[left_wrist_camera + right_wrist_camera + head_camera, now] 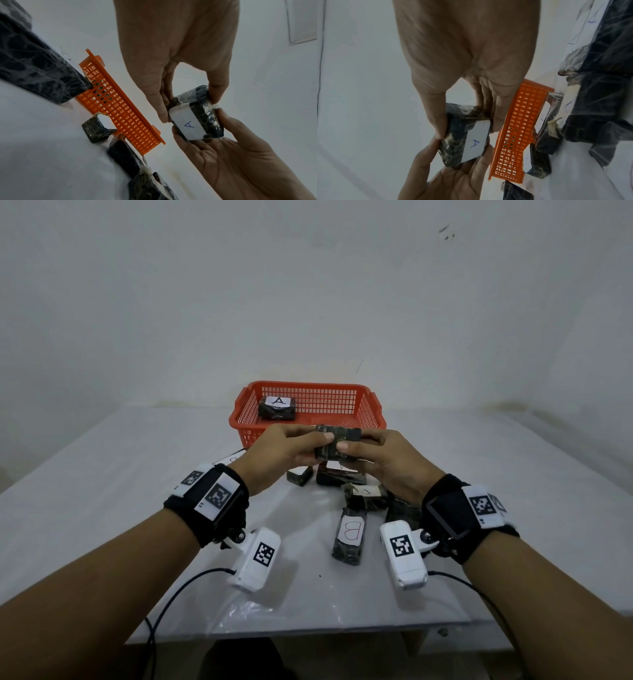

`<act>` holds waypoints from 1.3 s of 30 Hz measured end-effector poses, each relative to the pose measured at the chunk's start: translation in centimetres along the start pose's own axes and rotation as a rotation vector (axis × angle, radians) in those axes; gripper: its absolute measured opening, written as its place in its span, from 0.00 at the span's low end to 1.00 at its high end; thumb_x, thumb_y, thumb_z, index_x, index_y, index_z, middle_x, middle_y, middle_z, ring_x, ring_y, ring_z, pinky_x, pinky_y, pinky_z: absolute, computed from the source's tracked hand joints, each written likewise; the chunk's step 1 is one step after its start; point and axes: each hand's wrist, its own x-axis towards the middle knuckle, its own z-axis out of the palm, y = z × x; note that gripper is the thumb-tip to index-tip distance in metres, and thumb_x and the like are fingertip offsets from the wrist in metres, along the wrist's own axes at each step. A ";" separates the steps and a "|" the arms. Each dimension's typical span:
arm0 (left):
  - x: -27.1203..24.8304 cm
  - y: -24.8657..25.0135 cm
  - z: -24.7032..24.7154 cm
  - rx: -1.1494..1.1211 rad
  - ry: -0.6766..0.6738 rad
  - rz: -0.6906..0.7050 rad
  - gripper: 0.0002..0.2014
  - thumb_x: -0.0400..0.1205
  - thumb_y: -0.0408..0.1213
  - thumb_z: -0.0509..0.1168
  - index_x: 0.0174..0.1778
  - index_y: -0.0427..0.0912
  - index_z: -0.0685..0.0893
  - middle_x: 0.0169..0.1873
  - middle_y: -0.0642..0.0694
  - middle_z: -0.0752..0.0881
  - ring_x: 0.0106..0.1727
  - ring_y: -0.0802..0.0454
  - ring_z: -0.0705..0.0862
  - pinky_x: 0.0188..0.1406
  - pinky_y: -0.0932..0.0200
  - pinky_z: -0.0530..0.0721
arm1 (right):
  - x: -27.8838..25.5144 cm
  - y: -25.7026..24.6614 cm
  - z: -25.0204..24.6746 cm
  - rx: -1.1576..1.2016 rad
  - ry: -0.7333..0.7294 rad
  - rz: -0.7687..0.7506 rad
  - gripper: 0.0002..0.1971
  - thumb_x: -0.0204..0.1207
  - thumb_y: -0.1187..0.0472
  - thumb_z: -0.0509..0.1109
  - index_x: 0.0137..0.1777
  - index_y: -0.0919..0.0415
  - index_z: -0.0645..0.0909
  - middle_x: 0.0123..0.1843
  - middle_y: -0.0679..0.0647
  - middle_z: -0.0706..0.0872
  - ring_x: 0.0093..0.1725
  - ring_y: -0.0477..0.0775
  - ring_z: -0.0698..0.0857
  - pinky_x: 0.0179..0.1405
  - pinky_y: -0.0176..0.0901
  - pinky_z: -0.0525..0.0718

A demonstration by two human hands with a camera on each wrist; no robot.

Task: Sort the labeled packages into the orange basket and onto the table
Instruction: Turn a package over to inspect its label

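Note:
A dark wrapped package [339,433] is held by both hands above the table, just in front of the orange basket [308,386]. My left hand [323,445] grips its left end and my right hand [351,441] grips its right end. Its white label reads A and faces down, as seen on the package in the left wrist view [188,124] and the right wrist view [474,143]. Another package labelled A [277,407] lies in the basket's left rear corner. A package labelled B [349,535] lies on the table near me.
Several more dark packages [364,496] lie in a loose cluster on the white table [137,491] beneath my hands, some right against the basket's front wall [120,106]. A clear plastic sheet [260,607] covers the near table edge. Wrist-camera cables trail off the front.

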 end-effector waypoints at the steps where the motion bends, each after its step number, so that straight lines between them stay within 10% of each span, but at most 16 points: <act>1: 0.0 0.1 0.1 -0.020 -0.026 -0.009 0.20 0.82 0.40 0.72 0.69 0.35 0.87 0.64 0.41 0.91 0.67 0.44 0.90 0.65 0.52 0.88 | 0.0 -0.1 -0.1 -0.005 0.004 -0.003 0.19 0.77 0.70 0.78 0.67 0.72 0.85 0.61 0.65 0.92 0.58 0.57 0.93 0.58 0.41 0.90; 15: -0.2 -0.1 -0.2 0.135 -0.022 0.052 0.20 0.83 0.33 0.74 0.71 0.40 0.86 0.64 0.44 0.92 0.67 0.47 0.90 0.74 0.43 0.84 | -0.3 -0.3 -0.4 0.015 0.017 -0.021 0.15 0.83 0.63 0.73 0.67 0.67 0.85 0.59 0.59 0.93 0.56 0.54 0.94 0.52 0.43 0.91; 20: -0.3 0.1 0.0 0.198 0.018 0.094 0.28 0.75 0.26 0.81 0.72 0.41 0.84 0.64 0.49 0.92 0.66 0.53 0.90 0.63 0.58 0.89 | -0.1 -0.3 -0.4 0.032 0.014 0.097 0.18 0.86 0.56 0.71 0.71 0.65 0.83 0.64 0.64 0.91 0.60 0.63 0.92 0.60 0.56 0.92; 39: 0.0 -0.2 0.8 0.129 0.052 0.065 0.15 0.86 0.31 0.70 0.69 0.36 0.87 0.61 0.42 0.93 0.62 0.47 0.93 0.62 0.56 0.91 | -0.3 -0.1 -0.7 -0.030 0.024 0.031 0.14 0.83 0.63 0.74 0.66 0.68 0.87 0.58 0.63 0.94 0.57 0.60 0.94 0.51 0.43 0.92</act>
